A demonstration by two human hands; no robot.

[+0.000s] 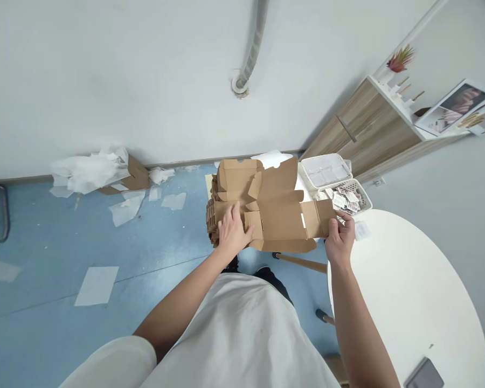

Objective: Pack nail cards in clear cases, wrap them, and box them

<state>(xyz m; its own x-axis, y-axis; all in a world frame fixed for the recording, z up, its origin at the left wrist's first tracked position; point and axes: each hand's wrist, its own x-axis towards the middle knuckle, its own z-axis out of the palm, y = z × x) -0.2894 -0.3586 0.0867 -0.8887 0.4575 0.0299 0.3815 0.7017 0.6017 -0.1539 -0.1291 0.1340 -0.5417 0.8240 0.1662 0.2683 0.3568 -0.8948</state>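
Note:
A flat, unfolded cardboard box blank (pixel 281 215) is spread before me at the middle of the view. My right hand (pixel 340 237) pinches the end flap at its right side, thumb on top. My left hand (pixel 233 230) rests on cardboard at the blank's left end, fingers stretched out and thumb apart, beside a small flap. Under and to the left of it is a stack of flattened cardboard boxes (pixel 211 215), their edges layered. What supports the stack is mostly hidden.
Right of the cardboard stand a white bin (pixel 306 172) and a white basket (pixel 366 196) holding small printed packets. A round white table (pixel 404 285) carries a dark phone-like object (pixel 424 374). A wooden cabinet (pixel 372 129) stands behind. Paper scraps (pixel 97 285) litter the blue floor.

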